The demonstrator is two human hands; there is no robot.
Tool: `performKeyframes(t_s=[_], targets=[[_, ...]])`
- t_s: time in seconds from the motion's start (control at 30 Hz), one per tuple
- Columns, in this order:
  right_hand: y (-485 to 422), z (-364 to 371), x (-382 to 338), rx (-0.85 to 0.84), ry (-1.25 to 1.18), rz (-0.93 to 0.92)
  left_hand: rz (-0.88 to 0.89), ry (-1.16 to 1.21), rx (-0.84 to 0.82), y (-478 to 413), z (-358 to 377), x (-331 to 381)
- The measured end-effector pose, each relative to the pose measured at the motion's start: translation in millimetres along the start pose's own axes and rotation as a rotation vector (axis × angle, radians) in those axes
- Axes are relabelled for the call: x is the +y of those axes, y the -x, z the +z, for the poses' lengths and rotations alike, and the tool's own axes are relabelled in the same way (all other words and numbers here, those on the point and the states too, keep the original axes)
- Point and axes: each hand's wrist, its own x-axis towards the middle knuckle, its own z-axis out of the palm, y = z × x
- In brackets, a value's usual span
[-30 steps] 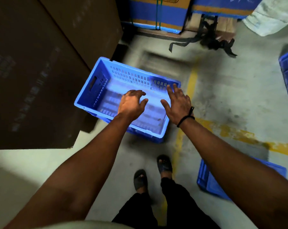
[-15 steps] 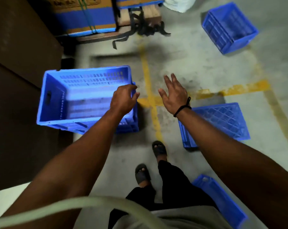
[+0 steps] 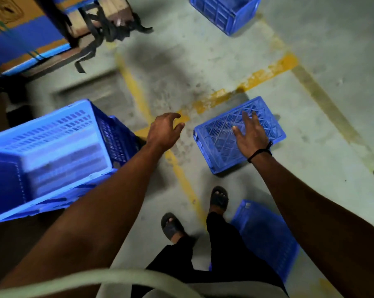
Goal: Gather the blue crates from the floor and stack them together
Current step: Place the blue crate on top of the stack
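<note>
Your left hand (image 3: 163, 131) hangs over the concrete floor (image 3: 323, 134) with fingers loosely curled and nothing in it, just right of the stacked blue crates (image 3: 52, 155). That stack sits at your left, blurred; the top crate faces up and shows only its slotted base and walls, with no load inside that you can make out, and the edge of a lower crate pokes out beneath it.

Your right hand (image 3: 249, 136), fingers spread wide and empty, is poised above an upturned blue crate (image 3: 220, 136) lying bottom-up on the floor, its ribbed lattice underside facing you. You cannot tell whether the palm touches it. A black band circles that wrist.

A third blue crate (image 3: 265, 237) lies just right of your right foot, partly hidden by your leg, contents unclear. A fourth blue crate (image 3: 224, 11) stands open side up at the top of the view, well apart, cut by the frame edge.

Worn yellow floor lines (image 3: 257, 76) cross between the crates. At top left, black straps (image 3: 108, 29) trail from a pallet carrying cardboard boxes (image 3: 16, 39).
</note>
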Motion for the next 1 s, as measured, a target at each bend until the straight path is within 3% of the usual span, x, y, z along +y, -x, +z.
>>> performKeyframes(t_s=[0.23, 0.4, 0.6, 0.77, 0.9, 1.0], targets=[[-58.9, -4.6, 83.5, -0.018, 0.022, 0.074, -0.08, 0.095, 0.004, -67.6, 57.4, 48.2], [-94.9, 17.4, 112.5, -0.028, -0.043, 0.145, -0.037, 0.074, -0.08, -104.9, 101.3, 47.7], [-133.0, 119.4, 158.7, -0.045, -0.107, 0.23, 0.022, -0.005, -0.153, -183.4, 193.4, 11.0], [-146.6, 224.6, 217.5, -0.116, -0.18, 0.589, 0.132, -0.182, -0.251, -241.7, 309.8, -37.0], [-148.6, 291.0, 260.9, -0.143, -0.23, 0.73, 0.231, -0.416, -0.368, -273.4, 390.2, -75.5], [-151.6, 324.2, 276.8, -0.128, -0.275, 0.81, 0.215, -0.496, -0.358, -288.4, 431.4, -88.8]])
